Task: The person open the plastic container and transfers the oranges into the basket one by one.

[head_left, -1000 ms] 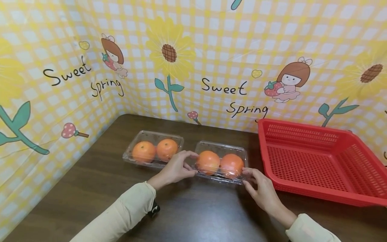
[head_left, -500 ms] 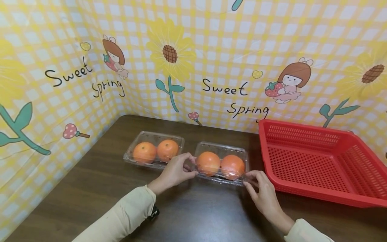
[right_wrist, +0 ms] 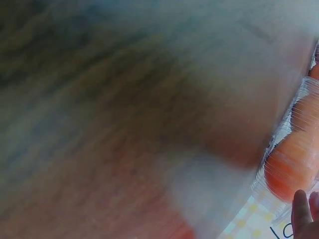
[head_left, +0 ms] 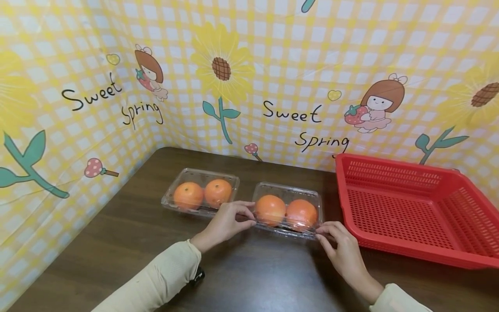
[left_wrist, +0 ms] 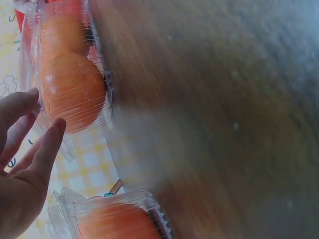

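Two oranges [head_left: 270,210] sit inside a clear plastic clamshell box [head_left: 286,187] on the dark table, with the lid down over them. My left hand [head_left: 228,221] holds this box by its left end, thumb low at the front corner and fingers higher along the side. At the opposite front corner, my right hand [head_left: 343,249] pinches the rim between thumb and fingers. A second clamshell box [head_left: 199,174], also with two oranges [head_left: 189,196], stands just left of it, beyond my left hand. The left wrist view shows fingertips right at the lid's edge.
A red plastic basket [head_left: 413,248] with slotted walls and a mesh floor stands close on the right. Behind the brown table [head_left: 249,277] hangs a yellow checked cloth [head_left: 241,52] printed with sunflowers, which also runs along the left side.
My right fingertips have slid down toward the thumb at the box's front corner. My left fingers have lowered slightly along its side. Both boxes stay in place.
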`<state>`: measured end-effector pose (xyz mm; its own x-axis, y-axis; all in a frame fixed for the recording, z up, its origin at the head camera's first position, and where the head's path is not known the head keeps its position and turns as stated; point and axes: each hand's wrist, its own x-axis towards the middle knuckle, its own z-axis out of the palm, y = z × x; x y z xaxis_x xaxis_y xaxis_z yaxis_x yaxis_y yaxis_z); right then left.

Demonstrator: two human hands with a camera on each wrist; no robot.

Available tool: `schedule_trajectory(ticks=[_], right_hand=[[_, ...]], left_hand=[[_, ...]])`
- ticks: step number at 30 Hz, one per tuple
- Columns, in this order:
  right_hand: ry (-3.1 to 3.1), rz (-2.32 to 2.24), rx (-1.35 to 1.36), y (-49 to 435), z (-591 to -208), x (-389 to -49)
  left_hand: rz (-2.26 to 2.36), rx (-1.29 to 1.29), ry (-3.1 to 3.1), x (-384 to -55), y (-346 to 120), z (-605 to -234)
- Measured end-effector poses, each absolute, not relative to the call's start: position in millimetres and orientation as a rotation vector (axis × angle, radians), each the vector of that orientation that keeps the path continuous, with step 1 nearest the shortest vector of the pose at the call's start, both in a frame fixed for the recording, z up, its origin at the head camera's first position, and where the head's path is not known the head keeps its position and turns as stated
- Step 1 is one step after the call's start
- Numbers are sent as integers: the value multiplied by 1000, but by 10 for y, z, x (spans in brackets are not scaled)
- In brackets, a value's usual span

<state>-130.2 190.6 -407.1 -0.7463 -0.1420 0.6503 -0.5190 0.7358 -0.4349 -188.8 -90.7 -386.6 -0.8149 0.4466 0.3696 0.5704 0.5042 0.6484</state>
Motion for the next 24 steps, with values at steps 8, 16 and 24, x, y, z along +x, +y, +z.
schedule_trajectory(ticks=[8,16,24], right_hand=[[-2330,850,509,1914,-4034,-1317],[-2296,789,549,1909,-4063,-1345],[-2303,753,536,1892,-4060,-1342]], left_hand=[[-1206,-907,-2592,-1890,-903,-3860],[-1227,-943,-2573,-1895,-885,-3863],[-1193,-937,-2567,-1895,-872,-3883]])
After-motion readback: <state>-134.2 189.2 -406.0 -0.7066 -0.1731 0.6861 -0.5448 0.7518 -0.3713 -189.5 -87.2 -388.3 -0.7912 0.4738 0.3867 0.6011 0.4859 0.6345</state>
